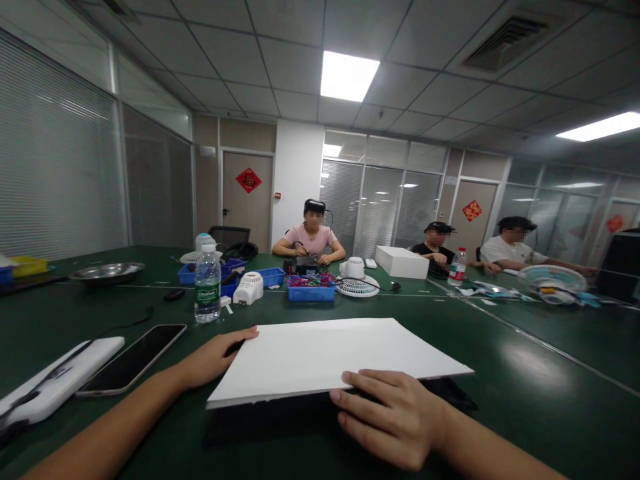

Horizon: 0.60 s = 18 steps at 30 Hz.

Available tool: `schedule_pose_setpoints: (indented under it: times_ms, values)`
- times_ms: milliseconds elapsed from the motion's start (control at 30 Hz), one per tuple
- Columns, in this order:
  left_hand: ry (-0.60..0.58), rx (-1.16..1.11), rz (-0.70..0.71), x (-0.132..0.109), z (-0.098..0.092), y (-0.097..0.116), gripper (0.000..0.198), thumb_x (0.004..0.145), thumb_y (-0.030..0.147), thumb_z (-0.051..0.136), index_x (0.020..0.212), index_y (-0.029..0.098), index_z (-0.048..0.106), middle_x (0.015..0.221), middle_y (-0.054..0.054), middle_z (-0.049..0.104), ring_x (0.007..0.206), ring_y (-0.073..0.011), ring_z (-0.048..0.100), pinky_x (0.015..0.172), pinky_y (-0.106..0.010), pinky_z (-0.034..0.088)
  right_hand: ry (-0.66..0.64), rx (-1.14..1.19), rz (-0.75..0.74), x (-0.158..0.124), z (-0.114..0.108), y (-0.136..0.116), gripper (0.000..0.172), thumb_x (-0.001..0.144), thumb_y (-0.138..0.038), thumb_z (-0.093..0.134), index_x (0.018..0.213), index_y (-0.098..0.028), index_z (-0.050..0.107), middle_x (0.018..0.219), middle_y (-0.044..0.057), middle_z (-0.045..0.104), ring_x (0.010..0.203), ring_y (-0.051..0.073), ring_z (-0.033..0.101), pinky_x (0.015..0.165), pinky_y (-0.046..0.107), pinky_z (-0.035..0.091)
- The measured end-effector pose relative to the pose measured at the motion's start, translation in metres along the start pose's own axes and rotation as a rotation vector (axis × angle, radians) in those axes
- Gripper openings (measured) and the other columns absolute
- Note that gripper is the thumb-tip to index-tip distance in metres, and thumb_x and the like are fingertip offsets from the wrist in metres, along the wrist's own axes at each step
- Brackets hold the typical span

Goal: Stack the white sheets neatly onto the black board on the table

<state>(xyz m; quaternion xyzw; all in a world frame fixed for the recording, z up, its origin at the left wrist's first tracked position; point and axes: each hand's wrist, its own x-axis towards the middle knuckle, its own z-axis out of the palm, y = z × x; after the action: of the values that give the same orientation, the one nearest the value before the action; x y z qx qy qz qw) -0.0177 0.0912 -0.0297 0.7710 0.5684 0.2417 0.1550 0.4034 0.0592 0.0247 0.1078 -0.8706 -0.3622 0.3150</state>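
A flat white board [340, 353] lies in front of me, raised a little above the table on something black [453, 393] that shows under its right and near edges. At its far left corner my left hand [213, 359] grips the edge, one fingertip on top and the other fingers mostly hidden. My right hand [393, 413] rests at the near edge, its fingers stretched out and slightly apart. The index fingertip touches the board's rim, while the lower fingers hang in front of the dark material.
Left of the board lie a phone [133, 359] and a white power bank [60, 380] with a black cable. Beyond stand a water bottle [207, 283], a blue tray [311, 290] of wires, fan parts [357, 283] and a white box [401, 261]. Several people sit across the table.
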Motion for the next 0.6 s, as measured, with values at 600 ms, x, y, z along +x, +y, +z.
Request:
schedule_pose_setpoints:
  times_ms: [600]
  values:
    - [0.104,0.094,0.050,-0.002,0.010,0.021,0.055,0.086,0.038,0.052,0.140,0.029,0.055,0.151,0.001,0.050,0.141,-0.0250,0.044,0.120,-0.045,0.030,-0.019,-0.053,0.426,-0.025,0.009,0.007,0.021,0.093,-0.009,0.054,0.112,-0.011,0.064,0.094,0.009,0.068,0.085,0.017,0.065,0.069,0.027,0.051]
